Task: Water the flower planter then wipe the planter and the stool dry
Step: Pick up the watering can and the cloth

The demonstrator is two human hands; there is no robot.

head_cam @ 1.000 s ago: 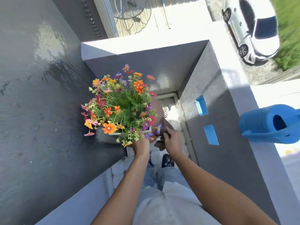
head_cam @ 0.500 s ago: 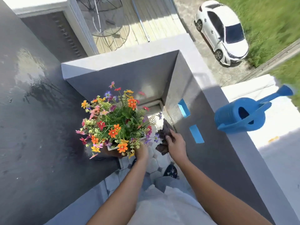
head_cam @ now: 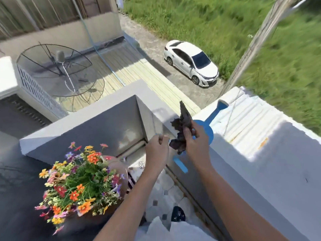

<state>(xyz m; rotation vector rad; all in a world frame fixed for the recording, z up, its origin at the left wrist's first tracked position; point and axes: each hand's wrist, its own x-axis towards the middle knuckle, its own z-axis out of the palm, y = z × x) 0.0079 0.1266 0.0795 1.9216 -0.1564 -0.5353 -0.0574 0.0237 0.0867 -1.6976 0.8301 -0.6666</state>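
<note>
- The flower planter [head_cam: 81, 186] is sitting low on the left, its blooms hiding the pot almost entirely; it seems to be resting on the brownish stool [head_cam: 119, 173], of which only a curved sliver is showing just to its right.
- The left hand [head_cam: 156, 150] is hovering above and to the right of the planter, clear of it, with the fingers curled loosely inward; I cannot tell whether it is pinching an edge of the cloth or holding nothing.
- The right hand [head_cam: 194, 141] is gripping the dark crumpled cloth [head_cam: 182, 126], fingers wrapped around its middle while loose ends are sticking up and dangling down.
- The blue watering can [head_cam: 208, 124] is standing on the ledge [head_cam: 260, 171] behind the right hand, mostly hidden by it, spout pointing outward over the edge.
- A white car [head_cam: 191, 63] is parked far below, beyond the ledge.
- Judging by the can set aside and the cloth in hand, wiping is the step in hand, with neither hand on the planter right now.
- Risks as I judge them: the cloth is being held up near the open edge, so a slack grip could be letting it go over the wall; a careless elbow could be nudging the can off the ledge; wiping hard against the planter could be tipping it on the stool or snapping the flowers.
</note>
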